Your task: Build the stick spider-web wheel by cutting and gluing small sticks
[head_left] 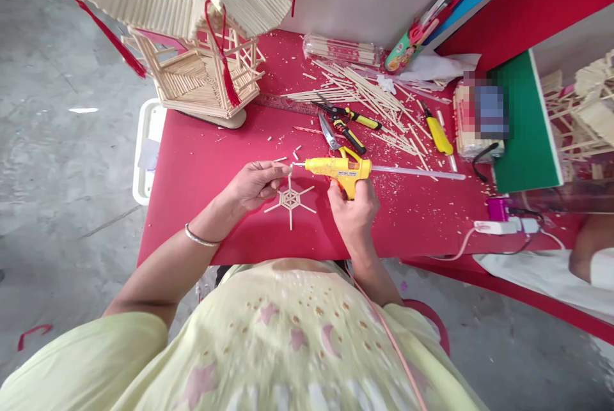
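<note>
My right hand (354, 209) is wrapped round the handle of a yellow hot glue gun (336, 168), which points left. A long clear glue stick (417, 172) runs out of its back. Just at the nozzle, my left hand (259, 184) is closed in a pinch on what looks like a short wooden stick (290, 170), partly hidden by the fingertips. Below the fingers, on the red table, lies a six-armed wooden stick frame (290, 199) with nested hexagons at its centre. Short stick offcuts (296, 152) lie close to the nozzle.
A stick-built pavilion (192, 82) with red tassels stands at the back left. Behind the glue gun lie pliers (355, 120), scissors (329, 133), a ruler (288, 104) and loose sticks (369, 91). A yellow utility knife (439, 135) and a power strip (496, 227) are at right.
</note>
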`<state>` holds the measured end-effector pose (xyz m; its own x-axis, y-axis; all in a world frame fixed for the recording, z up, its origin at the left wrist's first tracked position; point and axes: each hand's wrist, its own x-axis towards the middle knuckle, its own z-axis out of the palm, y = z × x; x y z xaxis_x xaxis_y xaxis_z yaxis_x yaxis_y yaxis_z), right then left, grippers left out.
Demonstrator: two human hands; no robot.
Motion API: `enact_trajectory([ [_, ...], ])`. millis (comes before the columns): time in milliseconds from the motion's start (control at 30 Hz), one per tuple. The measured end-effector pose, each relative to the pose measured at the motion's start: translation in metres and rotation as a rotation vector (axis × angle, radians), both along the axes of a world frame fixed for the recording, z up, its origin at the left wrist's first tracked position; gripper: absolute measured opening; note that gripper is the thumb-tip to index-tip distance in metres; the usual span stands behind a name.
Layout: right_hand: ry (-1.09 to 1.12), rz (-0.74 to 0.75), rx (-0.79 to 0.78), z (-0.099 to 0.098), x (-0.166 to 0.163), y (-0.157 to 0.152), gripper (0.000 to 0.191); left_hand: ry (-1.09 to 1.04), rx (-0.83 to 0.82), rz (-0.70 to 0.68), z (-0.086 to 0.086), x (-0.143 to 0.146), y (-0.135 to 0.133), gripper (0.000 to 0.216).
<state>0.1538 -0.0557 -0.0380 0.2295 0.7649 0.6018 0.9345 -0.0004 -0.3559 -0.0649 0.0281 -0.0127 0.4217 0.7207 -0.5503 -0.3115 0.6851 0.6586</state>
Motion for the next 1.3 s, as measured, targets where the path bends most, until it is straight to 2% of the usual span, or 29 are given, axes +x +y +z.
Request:
enact_trajectory([
  [700, -0.003, -0.01, -0.009, 0.003, 0.0, -0.003, 0.018, -0.022, 0.047, -0.044, -0.004, -0.002, 0.001, 0.027],
  [967, 0.051, -0.029, -0.1, 0.005, -0.001, -0.005, 0.021, -0.001, 0.051, -0.047, -0.006, -0.001, 0.001, 0.032],
  [1133, 0.143, -0.05, -0.181, 0.014, 0.008, -0.014, 0.034, 0.101, 0.132, -0.085, -0.006, -0.006, 0.002, 0.032],
  [1233, 0.219, -0.026, -0.332, 0.018, 0.029, -0.03, 0.05, 0.244, 0.242, -0.163, -0.004, -0.011, 0.008, 0.029],
  [1300, 0.258, 0.013, -0.465, 0.018, 0.047, -0.045, 0.057, 0.337, 0.299, -0.266, 0.0, -0.014, 0.013, 0.026],
])
